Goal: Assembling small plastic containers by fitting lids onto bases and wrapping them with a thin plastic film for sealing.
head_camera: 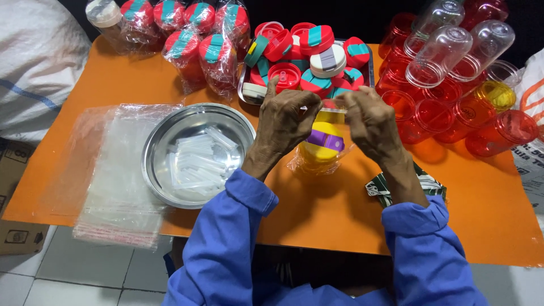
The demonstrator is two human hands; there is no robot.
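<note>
Orange covers the table (317, 215) that fills most of the frame. At its centre stands a yellow bottle (321, 148) with a purple flip cap, inside a clear plastic bag (309, 164). Both hands work at the bag's open top, just above the bottle: the left hand (285, 120) is curled, fingers pinching the bag's edge, and the right hand (369, 122) is closed the same way on the other side of the opening. Blue sleeves run down to the bottom of the frame.

Left of centre sits a round steel bowl (164, 136) holding small clear packets. Further left lies a stack of empty clear bags (119, 187), overhanging the table's near edge. At upper centre a metal tray (369, 62) is heaped with red, teal and white lids. Upper left holds bagged red bottles (187, 39). At upper right are red and clear cups (447, 107), some lying on their sides. A folded green cloth (385, 190) lies beside the right forearm.
</note>
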